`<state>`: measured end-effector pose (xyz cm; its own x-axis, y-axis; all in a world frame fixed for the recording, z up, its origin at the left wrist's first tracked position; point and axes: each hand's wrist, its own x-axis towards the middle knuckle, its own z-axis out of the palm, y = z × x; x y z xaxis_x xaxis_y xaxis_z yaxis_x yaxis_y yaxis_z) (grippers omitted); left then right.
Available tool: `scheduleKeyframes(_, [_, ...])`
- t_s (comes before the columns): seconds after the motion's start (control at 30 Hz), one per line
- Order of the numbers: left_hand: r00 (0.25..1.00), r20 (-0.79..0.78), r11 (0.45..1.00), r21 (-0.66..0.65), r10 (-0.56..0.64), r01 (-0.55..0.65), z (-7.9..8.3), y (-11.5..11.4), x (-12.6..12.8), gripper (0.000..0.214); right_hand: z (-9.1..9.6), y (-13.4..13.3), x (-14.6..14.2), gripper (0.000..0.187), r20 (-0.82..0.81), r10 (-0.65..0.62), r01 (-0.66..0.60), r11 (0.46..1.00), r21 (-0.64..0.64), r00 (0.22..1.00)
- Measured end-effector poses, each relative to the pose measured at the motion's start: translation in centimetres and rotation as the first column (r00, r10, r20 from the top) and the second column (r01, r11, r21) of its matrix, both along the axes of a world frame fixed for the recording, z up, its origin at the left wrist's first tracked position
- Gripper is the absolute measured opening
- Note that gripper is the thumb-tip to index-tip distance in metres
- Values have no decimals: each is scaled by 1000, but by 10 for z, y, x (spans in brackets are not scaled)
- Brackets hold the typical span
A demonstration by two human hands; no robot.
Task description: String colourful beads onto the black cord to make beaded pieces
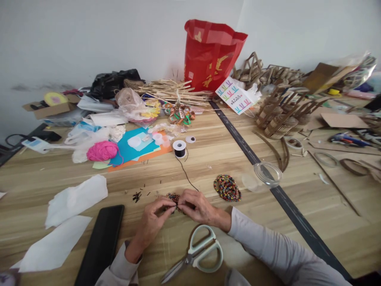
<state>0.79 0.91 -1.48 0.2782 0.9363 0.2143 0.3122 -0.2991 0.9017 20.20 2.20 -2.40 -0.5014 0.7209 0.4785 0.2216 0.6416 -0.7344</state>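
My left hand (156,216) and my right hand (195,206) meet at the fingertips, thumb and forefinger of each pinched together. A thin black cord (187,174) runs from a white-flanged spool (179,149) down to my right hand; the bit between my fingertips is very small and partly covered. Behind the fingers lies a bunch of dark and coloured beads (172,196), mostly hidden. To the right is a coil of multicoloured bead strings (228,188). White-handled scissors (205,250) lie just below my hands. Short black cord scraps (137,196) are scattered to the left.
On the left are white paper pieces (76,200) and a black flat case (101,246). Pink yarn (102,151) rests by blue sheets. A red bag (211,55) stands at the back, small woven baskets (276,119) at the right. A clear tape roll (268,174) sits nearer.
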Motion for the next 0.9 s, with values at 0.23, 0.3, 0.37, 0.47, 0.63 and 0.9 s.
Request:
scheduleKeyframes(0.23, [1000, 18, 999, 40, -1, 0, 4, 0, 4, 7, 0, 0, 1, 13, 11, 19, -19, 1000, 0, 1000])
scheduleKeyframes(0.3, [1000, 28, 998, 55, -2, 1, 4, 1, 5, 7, 0, 0, 1, 12, 2, 23, -23, 1000, 7, 1000])
scheduleKeyframes(0.37, [1000, 31, 999, 53, -6, 4, 5, 1, 4, 6, -1, 0, 1, 12, -2, 25, -25, 1000, 12, 1000])
scheduleKeyframes(0.47, [999, 38, 1000, 21, -4, 4, 5, 1, 3, 6, -2, 0, 1, 11, 2, 25, -25, 1000, 17, 1000])
scheduleKeyframes(0.63, [998, 59, 997, -69, 21, -17, 6, -1, 3, 4, -4, -1, 1, 12, -37, 43, -42, 998, 42, 998])
scheduleKeyframes(0.9, [997, 72, 993, -116, 13, -4, 7, -2, 2, 10, -1, -2, 2, 14, -2, 45, -45, 999, 25, 999])
